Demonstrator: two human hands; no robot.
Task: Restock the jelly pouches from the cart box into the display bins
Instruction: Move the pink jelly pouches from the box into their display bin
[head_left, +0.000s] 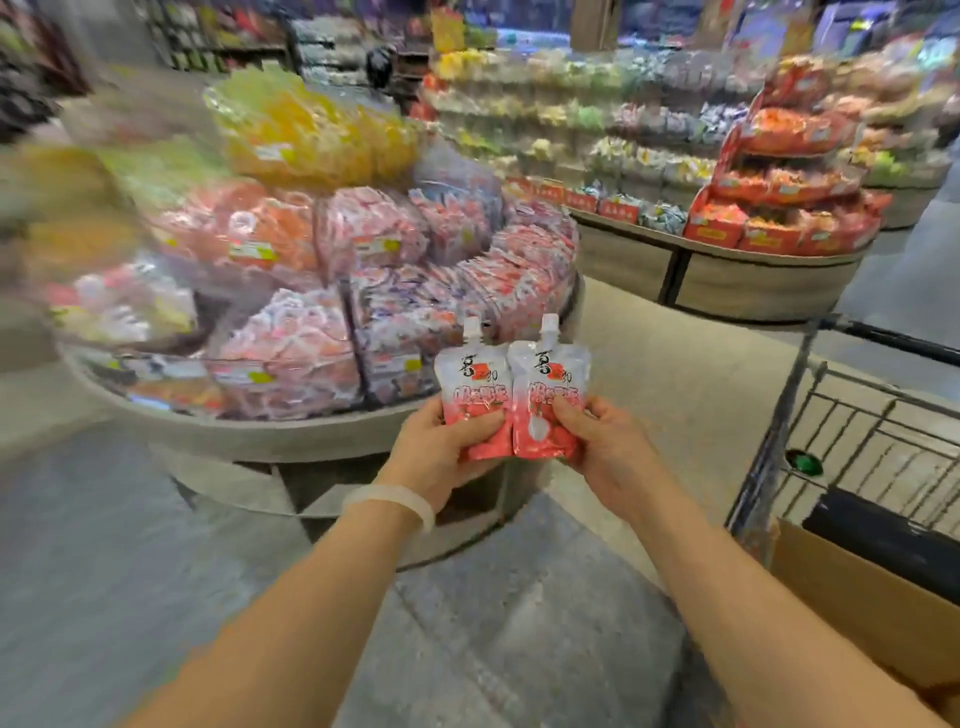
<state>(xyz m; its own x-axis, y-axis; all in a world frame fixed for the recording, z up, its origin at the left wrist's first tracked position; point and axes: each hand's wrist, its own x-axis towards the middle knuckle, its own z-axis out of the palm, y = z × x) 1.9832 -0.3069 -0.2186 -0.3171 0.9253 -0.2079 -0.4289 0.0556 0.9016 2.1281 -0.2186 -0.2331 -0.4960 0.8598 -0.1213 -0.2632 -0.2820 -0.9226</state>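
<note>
Two white-and-pink jelly pouches with white spout caps stand upright side by side in front of me. My left hand (441, 452) grips the left pouch (470, 384) near its bottom. My right hand (597, 447) grips the right pouch (550, 384) the same way. Both pouches hover just in front of the round tiered display (311, 431), whose bins (405, 322) hold piles of pink, orange and yellow pouches. The cardboard cart box (857, 608) sits at the lower right, its inside hidden.
A wire shopping cart (857, 441) stands to my right with the box in it. Another curved display (727, 275) of red and pastel packs fills the back right. Grey floor (156, 545) stretches between me and the round display.
</note>
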